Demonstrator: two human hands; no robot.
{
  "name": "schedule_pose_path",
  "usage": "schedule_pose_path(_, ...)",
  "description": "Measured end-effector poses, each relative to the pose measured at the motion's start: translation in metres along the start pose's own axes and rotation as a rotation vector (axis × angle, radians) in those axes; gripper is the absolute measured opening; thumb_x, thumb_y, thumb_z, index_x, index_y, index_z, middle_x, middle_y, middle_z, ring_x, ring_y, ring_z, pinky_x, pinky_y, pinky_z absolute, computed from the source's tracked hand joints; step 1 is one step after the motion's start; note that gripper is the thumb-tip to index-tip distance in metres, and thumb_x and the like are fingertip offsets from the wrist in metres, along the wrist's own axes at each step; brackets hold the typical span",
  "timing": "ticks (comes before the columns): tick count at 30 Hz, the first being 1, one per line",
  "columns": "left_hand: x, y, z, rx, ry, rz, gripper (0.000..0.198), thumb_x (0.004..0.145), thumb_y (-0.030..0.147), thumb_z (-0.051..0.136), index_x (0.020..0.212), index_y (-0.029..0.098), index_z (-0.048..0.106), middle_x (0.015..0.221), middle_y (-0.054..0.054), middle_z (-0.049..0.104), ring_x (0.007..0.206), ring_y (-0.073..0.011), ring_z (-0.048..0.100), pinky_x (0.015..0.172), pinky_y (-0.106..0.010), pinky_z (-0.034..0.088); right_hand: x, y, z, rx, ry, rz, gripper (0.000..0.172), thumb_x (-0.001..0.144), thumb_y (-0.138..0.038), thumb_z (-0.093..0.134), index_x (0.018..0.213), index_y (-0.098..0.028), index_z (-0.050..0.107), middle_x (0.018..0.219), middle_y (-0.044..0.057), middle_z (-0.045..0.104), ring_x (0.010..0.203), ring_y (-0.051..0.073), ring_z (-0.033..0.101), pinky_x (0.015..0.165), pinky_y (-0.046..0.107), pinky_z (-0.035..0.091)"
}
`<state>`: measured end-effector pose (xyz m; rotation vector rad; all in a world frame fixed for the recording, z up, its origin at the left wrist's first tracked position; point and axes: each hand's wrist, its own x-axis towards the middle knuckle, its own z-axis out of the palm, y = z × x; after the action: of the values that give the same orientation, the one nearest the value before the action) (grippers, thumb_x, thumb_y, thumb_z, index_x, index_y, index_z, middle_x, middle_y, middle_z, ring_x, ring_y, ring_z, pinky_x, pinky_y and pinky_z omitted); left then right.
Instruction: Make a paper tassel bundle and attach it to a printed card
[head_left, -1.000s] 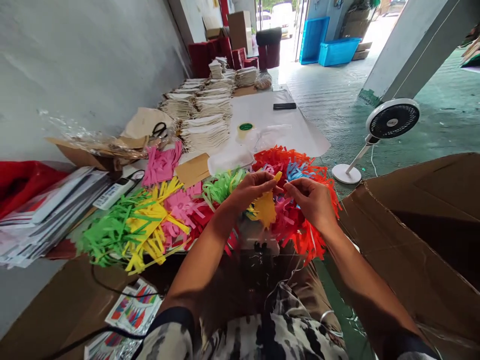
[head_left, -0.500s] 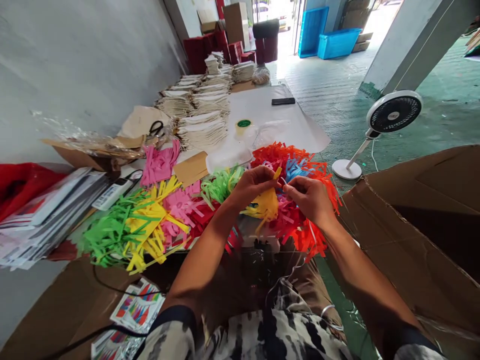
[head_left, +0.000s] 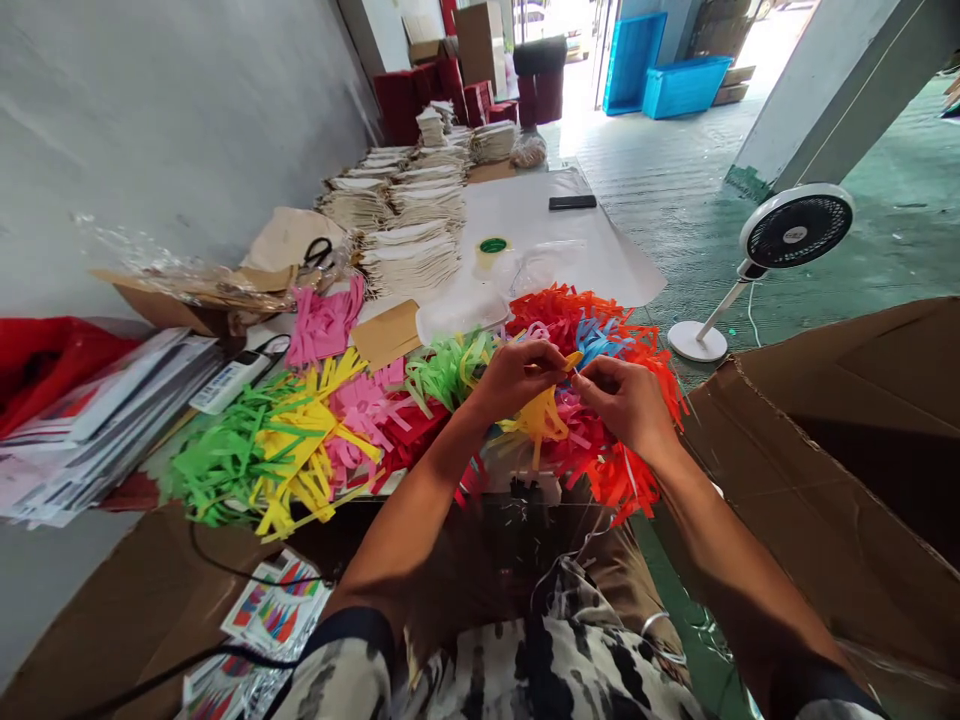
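Note:
My left hand (head_left: pixel 521 376) is closed, pinching the top of a yellow paper tassel (head_left: pixel 541 420), whose cut strips hang below the fingers. A twisted yellow loop shows above the fingertips. My right hand (head_left: pixel 626 398) is closed beside it, thumb and finger pinched on a thin white string at the tassel's top; the string is mostly hidden. Both sets of fingertips nearly touch. Around them lie orange-red tassels (head_left: pixel 551 308), a blue tassel (head_left: pixel 600 338) and a light green tassel (head_left: pixel 454 370). Farther left are pink tassels (head_left: pixel 322 322), yellow tassels (head_left: pixel 296 450) and green tassels (head_left: pixel 225 460).
Stacks of off-white pouches (head_left: pixel 412 255), a tape roll (head_left: pixel 493 250), a black phone (head_left: pixel 572 202) and scissors (head_left: pixel 318 253) lie on the table. A fan (head_left: pixel 795 232) and an open cardboard box (head_left: pixel 817 400) stand at right. Printed packets (head_left: pixel 277 610) lie lower left.
The yellow loop at the tassel's top has tilted down and rightward toward my right fingertips. The white string end shows less. The view has shifted slightly.

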<state>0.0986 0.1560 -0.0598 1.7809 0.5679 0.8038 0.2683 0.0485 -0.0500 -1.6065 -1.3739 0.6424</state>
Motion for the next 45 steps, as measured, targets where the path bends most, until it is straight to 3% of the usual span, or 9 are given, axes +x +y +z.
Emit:
schedule_pose_path(8, -0.004, 0.002, -0.002, 0.17, -0.068, 0.075, 0.018, 0.086, 0.031, 0.079, 0.094, 0.017, 0.072, 0.086, -0.003, 0.071, 0.077, -0.0123, 0.065, 0.072, -0.024, 0.053, -0.002, 0.006, -0.003, 0.027, 0.0, 0.006, 0.027, 0.088, -0.046, 0.07, 0.092, -0.02, 0.076, 0.076, 0.005, 0.077, 0.062, 0.017, 0.062, 0.057, 0.029, 0.04)
schedule_pose_path(15, -0.003, 0.0, -0.001, 0.114, -0.077, 0.082, 0.033, 0.085, 0.032, 0.083, 0.104, 0.019, 0.059, 0.09, -0.002, 0.068, 0.077, -0.011, 0.065, 0.072, -0.022, 0.052, 0.0, 0.013, -0.007, 0.22, -0.071, 0.047, 0.048, 0.083, -0.057, 0.083, 0.114, -0.021, 0.073, 0.075, 0.002, 0.076, 0.063, 0.018, 0.065, 0.055, 0.027, 0.041)
schedule_pose_path(21, -0.004, 0.001, 0.001, 0.164, -0.095, 0.11, 0.036, 0.086, 0.027, 0.08, 0.108, 0.022, 0.052, 0.089, 0.0, 0.072, 0.077, -0.0117, 0.067, 0.071, -0.023, 0.051, -0.002, 0.01, -0.007, 0.086, -0.001, -0.041, 0.034, 0.092, -0.054, 0.073, 0.095, -0.021, 0.079, 0.064, 0.0, 0.066, 0.055, 0.014, 0.053, 0.053, 0.027, 0.032)
schedule_pose_path(29, -0.005, 0.006, 0.003, 0.186, -0.063, 0.117, 0.042, 0.088, 0.042, 0.082, 0.108, 0.023, 0.051, 0.088, -0.001, 0.074, 0.077, -0.0131, 0.07, 0.071, -0.024, 0.052, -0.005, 0.013, -0.006, -0.025, -0.019, -0.154, 0.025, 0.098, -0.046, 0.069, 0.105, -0.025, 0.081, 0.075, -0.001, 0.074, 0.051, 0.01, 0.044, 0.054, 0.026, 0.033)
schedule_pose_path(33, -0.005, 0.007, 0.004, 0.197, -0.06, 0.103, 0.043, 0.087, 0.046, 0.084, 0.106, 0.022, 0.053, 0.088, -0.002, 0.075, 0.077, -0.0139, 0.071, 0.071, -0.024, 0.052, -0.002, 0.018, 0.0, -0.015, 0.035, -0.212, 0.02, 0.099, -0.04, 0.067, 0.1, -0.025, 0.08, 0.086, 0.001, 0.074, 0.056, 0.01, 0.049, 0.055, 0.026, 0.035)
schedule_pose_path(37, -0.003, 0.004, 0.005, 0.283, -0.037, 0.118, 0.034, 0.085, 0.033, 0.083, 0.106, 0.022, 0.059, 0.085, 0.0, 0.074, 0.075, -0.0131, 0.07, 0.072, -0.024, 0.052, 0.0, 0.019, 0.004, 0.139, 0.135, -0.219, 0.02, 0.098, -0.043, 0.069, 0.099, -0.024, 0.078, 0.102, 0.005, 0.072, 0.065, 0.013, 0.056, 0.056, 0.027, 0.039)
schedule_pose_path(41, 0.001, 0.002, 0.004, 0.425, -0.055, 0.122, 0.013, 0.086, 0.017, 0.075, 0.097, 0.02, 0.068, 0.084, 0.0, 0.074, 0.073, -0.012, 0.067, 0.071, -0.024, 0.05, 0.002, 0.015, 0.002, 0.267, 0.233, -0.173, 0.025, 0.099, -0.049, 0.066, 0.098, -0.025, 0.073, 0.093, 0.004, 0.071, 0.062, 0.015, 0.055, 0.054, 0.03, 0.04)
schedule_pose_path(45, 0.002, 0.001, 0.008, 0.421, -0.092, 0.11, 0.009, 0.088, 0.018, 0.074, 0.097, 0.019, 0.074, 0.085, 0.0, 0.074, 0.072, -0.0116, 0.064, 0.069, -0.024, 0.048, 0.004, 0.014, 0.001, 0.333, 0.31, -0.18, 0.027, 0.1, -0.053, 0.064, 0.094, -0.026, 0.067, 0.084, 0.003, 0.072, 0.07, 0.02, 0.063, 0.065, 0.034, 0.052)
